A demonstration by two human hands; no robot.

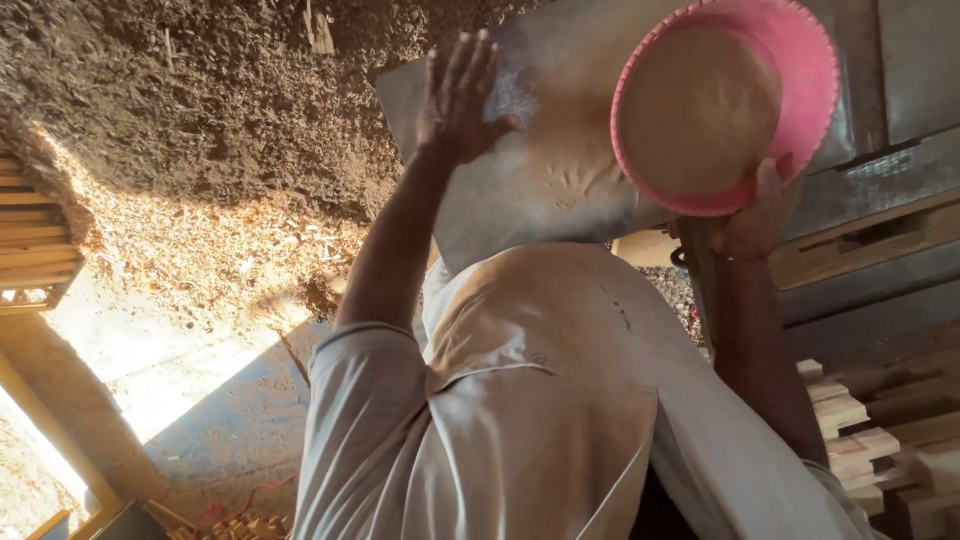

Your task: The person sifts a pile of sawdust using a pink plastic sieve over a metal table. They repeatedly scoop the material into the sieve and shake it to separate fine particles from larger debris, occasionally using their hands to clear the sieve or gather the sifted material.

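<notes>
Head view. We see the left hand spread open, fingers extended, its palm laid flat on a dusty grey metal sheet and holding nothing. The right hand is closed around the lower rim of a pink plastic basin, which is tilted and rests against the same sheet, just beside the left hand; the basin's inner surface is coated with brown sawdust. A heap of sawdust lies to the left of the sheet. Stacked wooden blocks sit near the right forearm, and a pale shirt fills the foreground.
</notes>
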